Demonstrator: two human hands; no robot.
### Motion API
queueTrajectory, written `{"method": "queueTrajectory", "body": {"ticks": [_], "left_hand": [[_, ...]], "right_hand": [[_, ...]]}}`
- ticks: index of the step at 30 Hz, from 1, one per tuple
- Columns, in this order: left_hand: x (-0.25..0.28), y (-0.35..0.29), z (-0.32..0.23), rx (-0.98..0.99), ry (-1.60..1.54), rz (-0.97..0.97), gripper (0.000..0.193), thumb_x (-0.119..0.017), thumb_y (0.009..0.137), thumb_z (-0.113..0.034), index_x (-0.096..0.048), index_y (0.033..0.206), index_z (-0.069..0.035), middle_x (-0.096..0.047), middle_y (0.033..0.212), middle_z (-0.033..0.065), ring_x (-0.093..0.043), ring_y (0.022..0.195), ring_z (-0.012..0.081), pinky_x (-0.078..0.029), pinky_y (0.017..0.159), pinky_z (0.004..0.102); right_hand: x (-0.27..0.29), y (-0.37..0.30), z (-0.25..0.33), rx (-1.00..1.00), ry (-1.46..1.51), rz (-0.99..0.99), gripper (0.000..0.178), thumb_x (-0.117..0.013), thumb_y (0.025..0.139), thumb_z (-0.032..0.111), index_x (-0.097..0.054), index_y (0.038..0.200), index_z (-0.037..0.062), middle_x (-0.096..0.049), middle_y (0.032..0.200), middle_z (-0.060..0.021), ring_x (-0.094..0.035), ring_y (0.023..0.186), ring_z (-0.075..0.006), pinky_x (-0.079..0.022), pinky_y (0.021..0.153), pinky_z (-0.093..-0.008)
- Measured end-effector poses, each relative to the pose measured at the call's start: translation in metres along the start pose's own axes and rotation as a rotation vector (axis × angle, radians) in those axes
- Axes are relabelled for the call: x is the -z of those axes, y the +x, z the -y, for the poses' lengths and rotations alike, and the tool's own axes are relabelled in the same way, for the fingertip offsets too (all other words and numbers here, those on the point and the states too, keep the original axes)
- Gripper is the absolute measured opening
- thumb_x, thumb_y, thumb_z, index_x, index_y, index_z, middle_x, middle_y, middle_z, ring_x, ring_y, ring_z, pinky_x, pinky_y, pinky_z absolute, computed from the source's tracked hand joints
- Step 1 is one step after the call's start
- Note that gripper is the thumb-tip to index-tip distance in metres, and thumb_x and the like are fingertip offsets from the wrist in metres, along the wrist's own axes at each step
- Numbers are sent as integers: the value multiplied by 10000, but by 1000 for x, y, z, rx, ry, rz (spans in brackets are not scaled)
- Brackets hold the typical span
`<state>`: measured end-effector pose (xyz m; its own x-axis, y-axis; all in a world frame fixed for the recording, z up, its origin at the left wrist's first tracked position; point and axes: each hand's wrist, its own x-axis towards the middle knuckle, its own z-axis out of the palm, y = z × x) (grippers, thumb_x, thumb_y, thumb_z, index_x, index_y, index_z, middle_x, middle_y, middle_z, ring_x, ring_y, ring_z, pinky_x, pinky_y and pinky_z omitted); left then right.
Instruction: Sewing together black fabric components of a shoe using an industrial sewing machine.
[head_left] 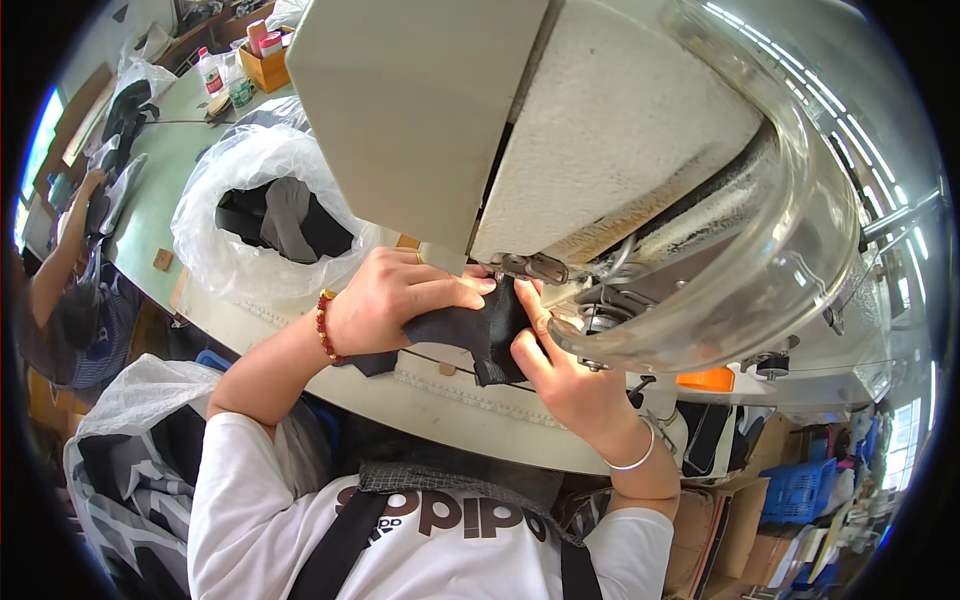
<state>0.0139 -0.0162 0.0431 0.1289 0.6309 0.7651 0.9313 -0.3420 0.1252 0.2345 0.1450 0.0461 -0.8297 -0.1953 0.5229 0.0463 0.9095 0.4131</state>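
A piece of dark grey and black fabric (455, 328) lies under the head of a large pale sewing machine (600, 150), close to its metal presser foot (535, 266). My left hand (385, 300) grips the fabric from the left, with thumb and index finger near the foot. From the right, my right hand (575, 385) pinches its shiny black edge, the index finger reaching up toward the foot. The needle point is hidden behind the machine head and my fingers. Another dark scrap shows below my left wrist.
A clear plastic bag (230, 185) with dark cloth pieces stands left of the machine. A second bag (150, 450) of cloth sits low at my left. A clear curved guard (800, 230) juts out on the right. A blue crate (798, 490) stands lower right; a co-worker (80, 310) is far left.
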Motion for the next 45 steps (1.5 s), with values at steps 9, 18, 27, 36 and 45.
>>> {"method": "queueTrajectory", "body": {"ticks": [9,18,27,36,45], "left_hand": [[-16,-10,16,103,-107,102,468,-883,659,-254,-747,1089,-130,-753,891,55,-682,681,277,-525,635,380],[-22,-9,6,6,-70,-69,491,-780,637,-25,-745,1121,-104,-775,952,68,-707,734,275,-542,684,379],[-37,-25,-6,441,-449,-154,257,-701,867,44,-754,1108,-27,-793,1043,128,-773,923,284,-597,793,363],[-12,-22,-13,-12,-164,30,424,-704,676,41,-720,1097,-4,-751,1204,146,-725,1170,335,-587,1005,473],[-9,-20,-14,-39,-129,103,367,-695,677,54,-725,1037,-9,-756,1201,144,-733,1151,320,-584,1016,465]], "right_hand": [[-19,-10,-8,-98,187,59,150,-695,744,26,-583,832,75,-724,1318,-89,-725,985,-249,-575,878,-389],[-26,-15,-7,-25,-68,87,249,-700,675,-4,-617,884,103,-728,1306,-71,-712,1051,-234,-547,892,-387],[-12,-5,3,-22,144,-258,210,-757,767,60,-703,956,132,-788,1120,-63,-749,948,-222,-588,838,-384],[-14,-9,10,6,164,-288,128,-789,755,77,-751,869,119,-785,1021,-22,-738,867,-170,-572,741,-342],[-24,-14,15,-66,252,-304,135,-789,745,34,-683,793,103,-779,996,-21,-724,844,-195,-524,727,-360]]}}
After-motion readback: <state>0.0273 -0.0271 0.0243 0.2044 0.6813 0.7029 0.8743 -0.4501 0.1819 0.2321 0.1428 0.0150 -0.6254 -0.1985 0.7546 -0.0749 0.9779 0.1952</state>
